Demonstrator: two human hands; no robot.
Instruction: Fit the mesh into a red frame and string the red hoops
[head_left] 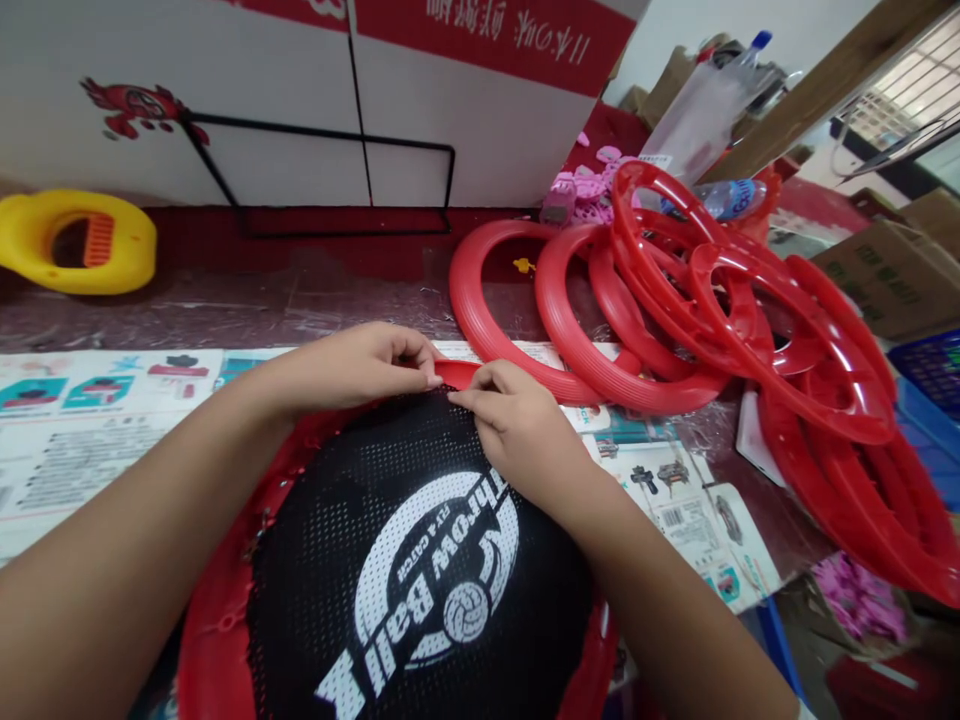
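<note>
A round piece of black mesh [322, 540] with white "Throw Ball" lettering lies over a red plastic ring [214, 660] in front of me. At the ring's far edge, my left hand [367, 365] is closed, thumb and fingers pinching the rim and mesh edge. Just right of it, my right hand [521, 430] pinches the mesh edge between thumb and forefinger. A short stretch of bare red rim shows between the two hands. Along the left side, the mesh edge sits inside the ring, with small pegs showing on the red plastic. The ring's near part is cut off by the frame.
Several red rings [495, 350] lie in an overlapping pile at right. A yellow ring-shaped part [120, 250] is at far left, near a black wire stand [330, 128] before a white carton [480, 110]. Printed card sheets [112, 450] cover the tabletop. Pink pieces [577, 195] lie behind.
</note>
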